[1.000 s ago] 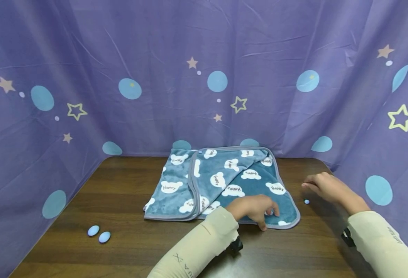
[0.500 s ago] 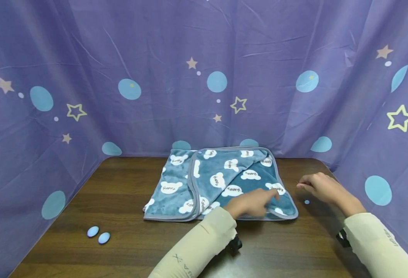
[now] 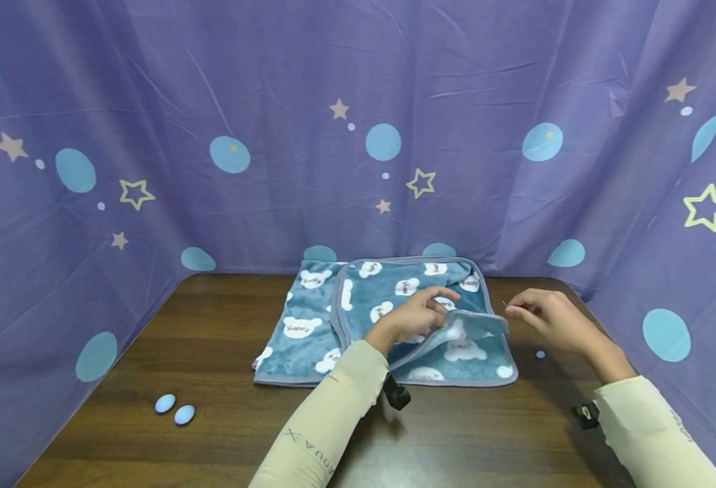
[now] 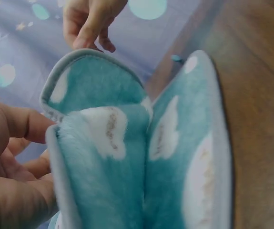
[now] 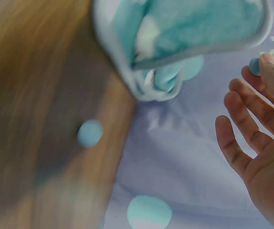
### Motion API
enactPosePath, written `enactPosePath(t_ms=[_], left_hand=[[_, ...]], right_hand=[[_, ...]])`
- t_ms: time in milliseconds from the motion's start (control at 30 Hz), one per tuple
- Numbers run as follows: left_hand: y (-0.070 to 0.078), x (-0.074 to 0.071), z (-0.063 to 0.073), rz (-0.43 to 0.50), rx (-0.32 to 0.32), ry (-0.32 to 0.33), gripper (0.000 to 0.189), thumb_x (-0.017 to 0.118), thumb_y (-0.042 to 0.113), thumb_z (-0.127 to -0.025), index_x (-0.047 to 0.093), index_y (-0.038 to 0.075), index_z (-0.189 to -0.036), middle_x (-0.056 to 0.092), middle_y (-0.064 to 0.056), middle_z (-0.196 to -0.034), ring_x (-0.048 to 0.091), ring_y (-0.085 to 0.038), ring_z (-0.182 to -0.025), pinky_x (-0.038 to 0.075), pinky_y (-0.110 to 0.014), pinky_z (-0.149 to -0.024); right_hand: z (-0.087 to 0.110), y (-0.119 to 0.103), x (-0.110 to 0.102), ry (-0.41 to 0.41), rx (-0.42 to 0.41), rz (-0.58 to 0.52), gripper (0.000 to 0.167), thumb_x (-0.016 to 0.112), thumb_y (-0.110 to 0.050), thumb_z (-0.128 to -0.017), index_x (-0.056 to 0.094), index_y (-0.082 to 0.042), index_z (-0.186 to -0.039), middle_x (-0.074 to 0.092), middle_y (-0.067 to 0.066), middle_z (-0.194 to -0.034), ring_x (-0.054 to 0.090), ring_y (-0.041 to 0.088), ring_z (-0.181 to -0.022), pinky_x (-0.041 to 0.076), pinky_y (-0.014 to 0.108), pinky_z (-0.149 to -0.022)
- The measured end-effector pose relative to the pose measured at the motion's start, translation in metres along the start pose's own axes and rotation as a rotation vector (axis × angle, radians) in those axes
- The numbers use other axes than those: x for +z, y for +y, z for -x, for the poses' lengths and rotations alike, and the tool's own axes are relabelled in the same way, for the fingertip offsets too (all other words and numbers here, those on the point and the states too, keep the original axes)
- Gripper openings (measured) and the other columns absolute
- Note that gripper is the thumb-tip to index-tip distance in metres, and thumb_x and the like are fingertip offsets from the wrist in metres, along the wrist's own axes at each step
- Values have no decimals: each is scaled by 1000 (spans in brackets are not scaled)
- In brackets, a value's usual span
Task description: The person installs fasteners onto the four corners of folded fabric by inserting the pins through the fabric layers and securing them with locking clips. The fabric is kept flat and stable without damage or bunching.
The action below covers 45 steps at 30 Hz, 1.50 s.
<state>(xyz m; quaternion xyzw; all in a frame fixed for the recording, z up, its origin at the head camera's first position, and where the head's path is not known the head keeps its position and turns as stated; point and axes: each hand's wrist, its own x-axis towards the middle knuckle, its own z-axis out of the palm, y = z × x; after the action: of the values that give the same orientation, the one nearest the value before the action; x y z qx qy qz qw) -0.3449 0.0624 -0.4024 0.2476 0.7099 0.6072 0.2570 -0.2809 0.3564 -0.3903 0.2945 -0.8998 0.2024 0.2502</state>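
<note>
A teal blanket (image 3: 299, 349) with white bear heads and grey trim lies folded on the table. My left hand (image 3: 415, 315) holds the edge of its upper layer at the near right; the left wrist view shows finger and thumb at the grey trim (image 4: 60, 167). That layer (image 3: 476, 324) is lifted, and the lower layer (image 3: 494, 371) lies flat beneath. Beyond the blanket's right side, my right hand (image 3: 553, 318) pinches a small blue round-headed pin (image 5: 255, 66) between thumb and index finger. Its other fingers are spread.
A small blue round piece (image 3: 540, 354) lies on the wooden table (image 3: 223, 447) right of the blanket. Two light-blue oval pieces (image 3: 165, 403) lie at the front left. A blue dot (image 3: 352, 266) shows at the blanket's far corner. A purple curtain (image 3: 284, 203) surrounds the table's back and sides.
The left hand has moved up and away from the near edge, raising the blanket's upper layer. My right hand has shifted left, closer to the blanket, with the pin.
</note>
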Motion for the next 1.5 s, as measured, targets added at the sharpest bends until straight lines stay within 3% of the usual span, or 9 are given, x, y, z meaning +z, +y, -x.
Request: enactPosePath(t_ms=[200, 367, 567, 700, 800, 967, 1067, 1267, 1500], left_hand=[[4, -19, -2, 80, -12, 69, 56, 53, -10, -93, 63, 26, -135, 57, -11, -134, 51, -16, -79, 28, -33, -55], [6, -28, -4, 138, -31, 112, 53, 54, -9, -96, 63, 25, -135, 54, -13, -144, 61, -17, -95, 38, -34, -63], [8, -33, -4, 204, -4, 129, 56, 56, -12, -94, 58, 17, -143, 56, -12, -135, 58, -17, -91, 44, -30, -66], [11, -36, -3, 246, 25, 145, 55, 57, -12, -92, 63, 19, -137, 59, -9, -127, 58, -17, -89, 47, -29, -66], [13, -36, -1, 258, 32, 144, 55, 58, -12, -92, 64, 20, -136, 59, -9, -126, 58, -18, -91, 48, -29, -66], [16, -35, 5, 278, 39, 123, 57, 59, -12, -92, 60, 16, -141, 57, -12, -133, 58, -18, -94, 50, -30, -68], [17, -35, 8, 270, 52, 115, 56, 59, -11, -93, 61, 16, -141, 56, -10, -135, 59, -18, -95, 51, -31, -69], [23, -28, 12, 228, 53, 65, 52, 59, -10, -94, 65, 18, -137, 56, -7, -119, 56, -17, -93, 48, -29, -66], [24, -18, 14, 147, 51, 22, 56, 59, -12, -93, 65, 18, -139, 55, -6, -122, 55, -16, -95, 47, -28, -67]], right_hand=[[-18, -20, 6, 81, 19, -120, 11, 76, -2, -91, 77, -11, -97, 73, 3, -104, 64, 3, -91, 48, 11, -77], [-31, -34, 14, 83, 60, -244, 9, 73, -2, -94, 78, -8, -98, 67, 10, -125, 61, 9, -109, 46, 12, -85], [-40, -42, 22, -22, 53, -248, 8, 73, -5, -95, 79, -5, -100, 57, 17, -139, 59, 35, -120, 54, 36, -88], [-46, -42, 30, -73, 86, -237, 9, 73, -12, -96, 80, -8, -101, 57, 20, -140, 54, 42, -128, 51, 56, -93], [-50, -41, 36, -76, 124, -225, 12, 73, -17, -96, 80, -8, -101, 61, 21, -137, 52, 45, -131, 47, 60, -97], [-55, -38, 41, -17, 145, -167, 11, 74, -19, -96, 79, -10, -99, 73, 10, -110, 65, 31, -99, 52, 45, -83], [-58, -37, 41, 13, 142, -155, 11, 73, -20, -97, 79, -10, -98, 71, 1, -96, 56, 17, -77, 47, 31, -68], [-68, -37, 39, 88, 120, -161, 10, 73, -17, -97, 78, -8, -95, 71, 0, -97, 54, 12, -77, 43, 25, -66], [-74, -38, 46, 160, 62, -145, 4, 74, -8, -94, 75, -7, -90, 72, 4, -96, 57, 14, -80, 44, 29, -67]])
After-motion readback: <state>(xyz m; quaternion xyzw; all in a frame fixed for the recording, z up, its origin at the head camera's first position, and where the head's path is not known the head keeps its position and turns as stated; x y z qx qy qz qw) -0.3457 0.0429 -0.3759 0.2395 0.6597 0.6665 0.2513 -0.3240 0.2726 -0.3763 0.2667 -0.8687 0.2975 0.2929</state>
